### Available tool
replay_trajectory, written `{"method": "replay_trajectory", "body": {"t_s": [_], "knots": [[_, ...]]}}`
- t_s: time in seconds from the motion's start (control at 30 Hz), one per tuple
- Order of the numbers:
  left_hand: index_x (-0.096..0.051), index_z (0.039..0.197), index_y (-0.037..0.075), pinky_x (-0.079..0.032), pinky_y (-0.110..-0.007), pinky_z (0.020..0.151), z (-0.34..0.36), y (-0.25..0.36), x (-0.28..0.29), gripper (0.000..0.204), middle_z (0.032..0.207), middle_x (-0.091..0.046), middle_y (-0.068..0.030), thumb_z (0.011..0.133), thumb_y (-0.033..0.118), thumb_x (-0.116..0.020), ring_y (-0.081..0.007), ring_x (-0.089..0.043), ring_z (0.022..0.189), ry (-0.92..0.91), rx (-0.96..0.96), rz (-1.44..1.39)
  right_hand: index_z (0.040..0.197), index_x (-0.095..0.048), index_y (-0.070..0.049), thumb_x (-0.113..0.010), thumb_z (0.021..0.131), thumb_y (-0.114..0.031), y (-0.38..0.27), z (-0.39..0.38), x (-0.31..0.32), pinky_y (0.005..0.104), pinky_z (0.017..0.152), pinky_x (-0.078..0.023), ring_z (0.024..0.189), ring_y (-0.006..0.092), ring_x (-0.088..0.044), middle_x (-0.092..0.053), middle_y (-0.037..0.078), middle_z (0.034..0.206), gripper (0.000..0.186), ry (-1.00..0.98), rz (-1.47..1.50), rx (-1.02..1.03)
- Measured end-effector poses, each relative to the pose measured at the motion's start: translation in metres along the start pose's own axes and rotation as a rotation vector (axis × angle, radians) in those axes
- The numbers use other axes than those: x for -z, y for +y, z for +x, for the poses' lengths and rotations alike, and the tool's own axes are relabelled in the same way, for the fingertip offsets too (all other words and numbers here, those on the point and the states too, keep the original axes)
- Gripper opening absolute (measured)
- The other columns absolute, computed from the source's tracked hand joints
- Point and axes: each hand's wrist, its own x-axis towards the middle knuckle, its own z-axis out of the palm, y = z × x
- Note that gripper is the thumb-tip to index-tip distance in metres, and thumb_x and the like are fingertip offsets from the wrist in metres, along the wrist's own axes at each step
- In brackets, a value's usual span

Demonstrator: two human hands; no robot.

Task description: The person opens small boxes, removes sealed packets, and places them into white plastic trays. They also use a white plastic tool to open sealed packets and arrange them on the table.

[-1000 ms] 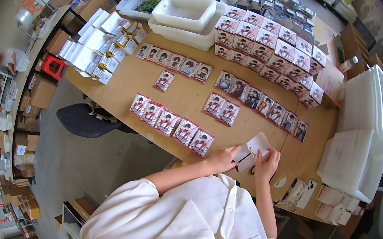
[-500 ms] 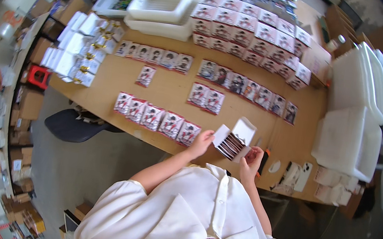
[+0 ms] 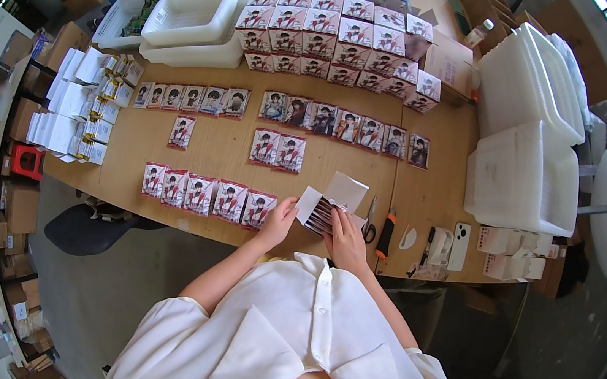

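A wooden work table (image 3: 227,155) spread out beneath and beyond the worker's fingers. From where I stood, a wall of printed boxes (image 3: 321,22) rose well beyond the fingertips, and translucent white bins (image 3: 509,174) stood far to their right. Rows of red-edged picture packets (image 3: 200,195) lay ahead and leftward.

The left hand (image 3: 278,222) had its fingers nearly closed, pinching the left edge of an open white carton (image 3: 347,190), flaps up. The right hand (image 3: 347,240) reached over the carton's mouth, fingers slightly bent; whether they gripped anything I could not tell. An orange-and-black tool (image 3: 386,235) lay right of those fingers, with scissors (image 3: 369,231) closer beside them.

Packed upright between the hands, dark-edged packets (image 3: 319,215) filled the carton. Handling its contents seemed the step underway; drawing any out would call for a steady left hold and a right-hand pinch.
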Motion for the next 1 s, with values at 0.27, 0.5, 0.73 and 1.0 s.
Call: {"method": "replay_trajectory", "body": {"t_s": [0.27,0.5,0.73,1.0], "knots": [[-0.031,0.139,0.002,-0.041,-0.03,0.099,-0.006,0.031,0.003,0.056,0.132,-0.05,-0.0175,0.089,0.003,-0.057,-0.0186,-0.051,0.12,-0.308,-0.014,-0.174,0.129,-0.044,0.003,-0.075,0.068,-0.013,-0.007,0.028,0.029,0.039,0.096,-0.042,0.115,0.0319,-0.05,-0.053,0.017,0.124,0.07,-0.254,-0.087,-0.021],[-0.003,0.146,-0.002,-0.036,-0.037,0.106,0.02,0.013,-0.019,0.106,0.142,-0.033,-0.0281,0.071,0.018,-0.076,-0.0358,-0.039,0.13,-0.471,-0.087,0.343,0.125,-0.043,0.003,-0.078,0.062,-0.014,0.011,0.044,-0.005,0.0379,0.086,-0.049,0.102,0.0313,-0.06,-0.058,0.02,0.116,0.074,-0.333,-0.177,0.056],[-0.026,0.138,0.002,-0.036,-0.04,0.105,0.044,0.013,-0.021,0.099,0.132,-0.043,-0.0216,0.06,0.022,-0.084,-0.0353,-0.042,0.124,-0.472,-0.32,0.531,0.109,-0.053,0.0,-0.079,0.06,-0.015,0.013,0.056,0.008,0.0397,0.081,-0.05,0.095,0.0334,-0.062,-0.063,0.017,0.103,0.058,-0.385,0.047,-0.109],[-0.023,0.145,0.007,-0.034,-0.038,0.106,0.029,0.095,0.007,0.096,0.136,-0.044,-0.016,0.07,0.021,-0.081,-0.0267,-0.042,0.127,-0.438,-0.046,-0.175,0.102,-0.058,0.008,-0.064,0.073,0.009,0.013,0.044,0.077,0.0286,0.071,-0.053,0.084,0.016,-0.064,-0.066,0.012,0.094,0.03,-0.066,1.314,-0.637]]}}
